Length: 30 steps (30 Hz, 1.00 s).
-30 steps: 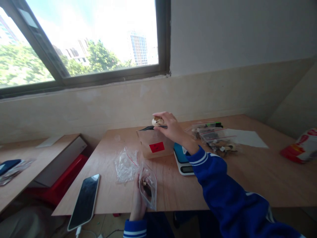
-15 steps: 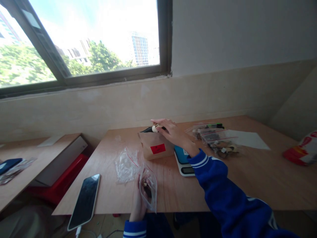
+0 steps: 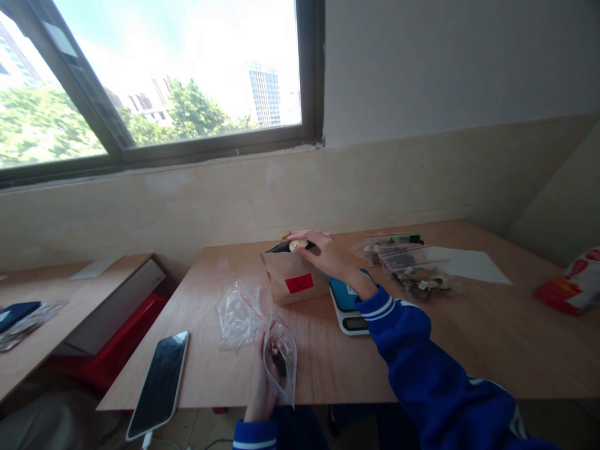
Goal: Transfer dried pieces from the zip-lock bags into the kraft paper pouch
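Note:
My right hand (image 3: pixel 320 251) is closed over the mouth of a brown paper bag (image 3: pixel 281 284) with a red label. Between its fingers is a pale, cracked piece that looks like a dried mushroom (image 3: pixel 297 246). Low at the table's front edge, my left hand (image 3: pixel 265 378) grips an unsealed clear zip bag (image 3: pixel 289 375) from its left side. Dark and pale dried bits (image 3: pixel 277 361) lie inside that bag. Part of the left hand's fingers shows only through the plastic. What the paper bag holds is hidden.
Behind my left hand lie crumpled clear zip bags (image 3: pixel 239 315). A kitchen scale (image 3: pixel 355 325) with a blue top sits under my right wrist. Filled zip bags (image 3: pixel 417 278) and white paper (image 3: pixel 478 267) are at the right. A phone (image 3: pixel 159 384) overhangs the front left edge.
My right hand has dipped slightly at the paper bag's mouth, and the pale piece has turned a little in its fingers. My left hand keeps its grip on the zip bag.

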Each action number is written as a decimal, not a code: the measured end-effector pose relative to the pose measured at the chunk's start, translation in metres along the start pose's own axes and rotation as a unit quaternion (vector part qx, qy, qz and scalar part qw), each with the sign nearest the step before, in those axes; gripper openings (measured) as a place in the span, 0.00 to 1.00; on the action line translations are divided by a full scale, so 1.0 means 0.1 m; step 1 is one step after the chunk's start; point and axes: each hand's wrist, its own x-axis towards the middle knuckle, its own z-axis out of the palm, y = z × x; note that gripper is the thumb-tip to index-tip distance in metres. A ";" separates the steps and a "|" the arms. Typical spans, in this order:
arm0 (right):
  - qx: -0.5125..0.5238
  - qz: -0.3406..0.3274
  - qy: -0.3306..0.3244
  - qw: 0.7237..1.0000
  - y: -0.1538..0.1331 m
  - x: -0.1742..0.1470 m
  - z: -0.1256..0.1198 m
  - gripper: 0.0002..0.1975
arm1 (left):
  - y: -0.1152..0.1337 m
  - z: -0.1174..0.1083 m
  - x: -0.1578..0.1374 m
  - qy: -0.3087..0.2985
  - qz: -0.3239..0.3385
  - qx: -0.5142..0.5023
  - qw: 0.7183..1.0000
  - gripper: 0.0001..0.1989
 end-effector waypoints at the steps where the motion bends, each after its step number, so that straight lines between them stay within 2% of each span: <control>1: 0.004 0.003 0.001 1.000 0.00 0.00 0.00 0.10 | -0.01 -0.01 0.00 -0.001 0.009 0.002 1.000 0.20; 6: 0.041 0.013 0.012 0.999 -0.01 0.00 0.01 0.13 | -0.03 -0.03 0.01 0.003 0.021 0.012 1.000 0.23; 11: 0.140 0.049 0.034 0.988 -0.01 -0.01 -0.02 0.15 | -0.02 -0.03 0.02 0.004 0.020 0.015 1.000 0.22; 17: 0.179 0.095 0.105 0.974 0.04 0.03 -0.01 0.10 | -0.04 -0.02 0.06 0.010 0.012 0.003 1.000 0.19; 20: 0.157 0.060 0.103 0.980 0.03 0.09 0.00 0.11 | -0.06 -0.02 0.09 0.012 0.021 -0.002 1.000 0.16; 22: 0.106 0.036 0.084 0.990 -0.02 0.12 0.01 0.13 | -0.07 -0.03 0.11 0.013 0.028 -0.003 1.000 0.15; 26: 0.003 0.013 0.040 0.999 -0.12 0.17 0.01 0.09 | -0.09 -0.05 0.15 0.017 0.014 -0.002 1.000 0.15; 30: -0.015 -0.021 0.020 0.999 -0.09 0.15 0.00 0.09 | -0.10 -0.08 0.19 0.013 -0.005 -0.010 1.000 0.16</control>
